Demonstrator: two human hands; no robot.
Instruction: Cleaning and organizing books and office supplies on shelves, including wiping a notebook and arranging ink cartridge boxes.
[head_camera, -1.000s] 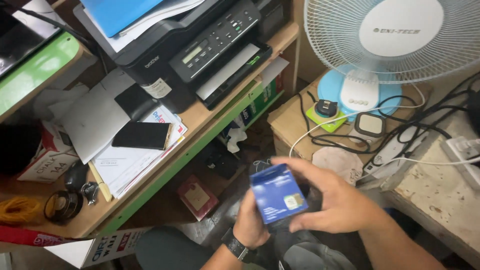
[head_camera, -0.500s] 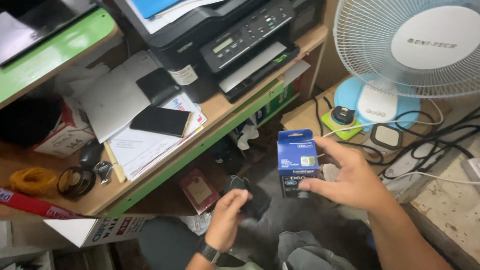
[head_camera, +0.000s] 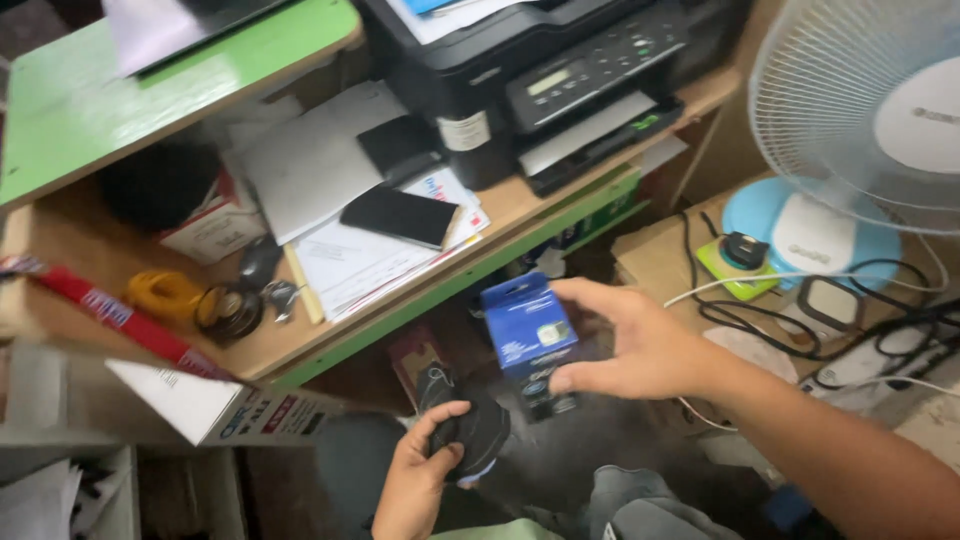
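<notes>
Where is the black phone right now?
In the head view, the black phone lies flat on papers on the wooden shelf, upper centre-left, just left of the black printer.

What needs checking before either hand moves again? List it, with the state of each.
1. Right hand grips the blue box: ok, fingers wrap its side.
2. Left hand holds the black object: ok.
3. Box clear of the shelf edge: ok, it sits below it.
4. Box apart from the black object: cannot tell, they overlap in view.
5. Cables clear of the right arm: cannot tell.
</notes>
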